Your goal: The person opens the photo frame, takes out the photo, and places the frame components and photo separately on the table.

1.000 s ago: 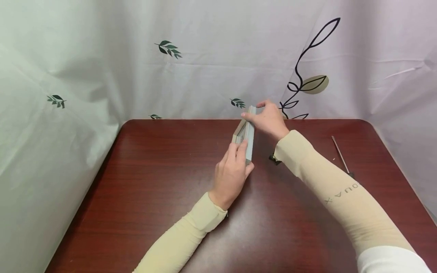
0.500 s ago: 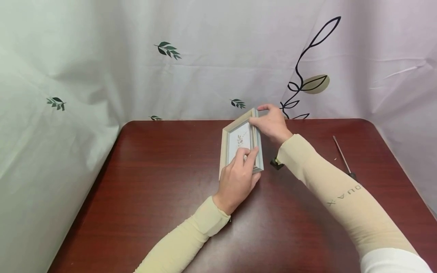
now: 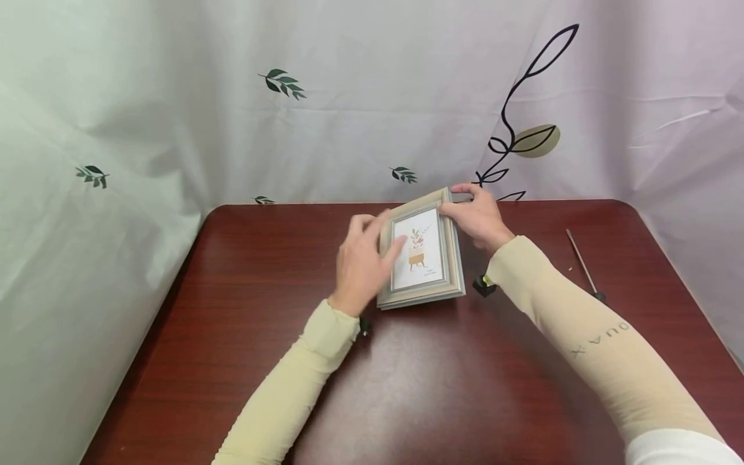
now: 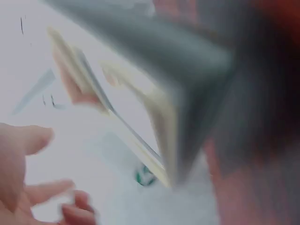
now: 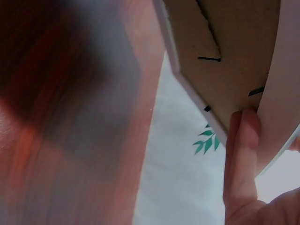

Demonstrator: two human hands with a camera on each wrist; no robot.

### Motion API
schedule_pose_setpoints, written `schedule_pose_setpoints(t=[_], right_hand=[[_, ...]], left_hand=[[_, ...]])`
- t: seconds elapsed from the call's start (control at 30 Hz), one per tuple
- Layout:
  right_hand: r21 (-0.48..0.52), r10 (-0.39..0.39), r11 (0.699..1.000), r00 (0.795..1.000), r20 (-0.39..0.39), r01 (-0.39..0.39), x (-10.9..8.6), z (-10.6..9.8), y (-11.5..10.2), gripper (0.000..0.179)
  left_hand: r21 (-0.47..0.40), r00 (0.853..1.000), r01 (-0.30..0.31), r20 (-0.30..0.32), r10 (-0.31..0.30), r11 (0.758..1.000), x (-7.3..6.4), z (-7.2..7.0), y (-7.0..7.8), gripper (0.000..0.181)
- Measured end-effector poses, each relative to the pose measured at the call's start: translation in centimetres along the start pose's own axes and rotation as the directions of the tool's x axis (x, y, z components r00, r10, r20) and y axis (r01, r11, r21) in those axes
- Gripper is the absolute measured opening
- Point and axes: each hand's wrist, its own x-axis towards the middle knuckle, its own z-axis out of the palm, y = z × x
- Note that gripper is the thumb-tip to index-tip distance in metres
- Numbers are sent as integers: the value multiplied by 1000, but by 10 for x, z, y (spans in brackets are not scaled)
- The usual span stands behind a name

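Note:
A picture frame (image 3: 418,248), pale with a silvery grey edge, stands tilted in the head view, its flower-pot print facing the head camera. My right hand (image 3: 476,216) pinches its upper right corner, thumb on the front. In the right wrist view, fingers (image 5: 246,150) of that hand press the brown backing board (image 5: 239,42), which has small black metal tabs (image 5: 209,59). My left hand (image 3: 361,265) is at the frame's left side with fingers spread. The blurred left wrist view shows its fingers apart from the frame, holding nothing.
A screwdriver (image 3: 583,265) with a dark handle lies on the right part of the reddish-brown table (image 3: 261,310). A pale curtain (image 3: 349,129) with leaf prints hangs behind the table's far edge.
The picture frame has turned from edge-on to show its front. My left hand has let go of its lower edge and moved left and up. My right hand keeps the upper corner, shifting slightly right.

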Motion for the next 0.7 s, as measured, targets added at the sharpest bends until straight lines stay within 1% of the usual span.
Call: schedule_pose_setpoints(t=[0.03, 0.07, 0.1, 0.13, 0.17, 0.2, 0.23, 0.3, 0.33, 0.37, 0.4, 0.47, 0.5, 0.53, 0.63, 0.7], right_hand=[[23, 3, 1000, 1000, 1, -3, 0, -1, 2, 62], [44, 4, 999, 1000, 3, -4, 0, -2, 4, 62], [66, 6, 998, 1000, 7, -6, 1, -4, 7, 62], [89, 6, 996, 1000, 10, -7, 1, -5, 9, 61], [109, 6, 994, 1000, 14, -8, 2, -6, 12, 61], [126, 9, 992, 1000, 18, -12, 3, -6, 14, 61], [146, 10, 989, 1000, 22, -13, 4, -7, 16, 60], [186, 12, 982, 999, 31, -17, 5, -8, 20, 60], [200, 14, 980, 999, 33, -20, 5, -8, 22, 60], [216, 19, 976, 999, 35, -26, 5, -8, 23, 60], [230, 24, 973, 999, 36, -32, 5, -8, 24, 60], [248, 40, 968, 999, 36, -48, 6, -8, 26, 60], [255, 53, 965, 998, 39, -61, 6, -8, 28, 61], [256, 67, 964, 997, 44, -76, 5, -8, 29, 61], [259, 119, 956, 988, 96, -140, 4, -8, 32, 61], [249, 151, 951, 978, 144, -184, 2, -8, 34, 61]], left_hand=[[-8, 995, 86, 53, -85, 996, 5, -1, -6, 61], [-18, 981, 162, 110, -159, 987, 9, -2, -13, 64], [-36, 959, 235, 171, -226, 971, 12, -1, -19, 68], [-56, 931, 300, 233, -280, 952, 15, 0, -25, 70], [-94, 903, 354, 292, -314, 931, 16, 2, -30, 72], [-140, 872, 408, 353, -339, 902, 17, 4, -34, 71], [-191, 843, 455, 408, -351, 870, 17, 6, -37, 69], [-283, 794, 534, 492, -358, 797, 16, 11, -41, 63], [-326, 772, 569, 528, -354, 755, 15, 13, -42, 59], [-364, 753, 599, 558, -348, 713, 15, 15, -42, 54], [-390, 741, 619, 578, -343, 682, 14, 16, -42, 50], [-419, 730, 639, 596, -336, 645, 13, 19, -43, 46], [-427, 729, 644, 595, -339, 635, 13, 21, -43, 45], [-431, 730, 646, 590, -345, 631, 12, 22, -42, 44], [-404, 742, 637, 552, -381, 656, 12, 23, -41, 45], [-368, 747, 631, 523, -409, 682, 11, 23, -39, 47]])
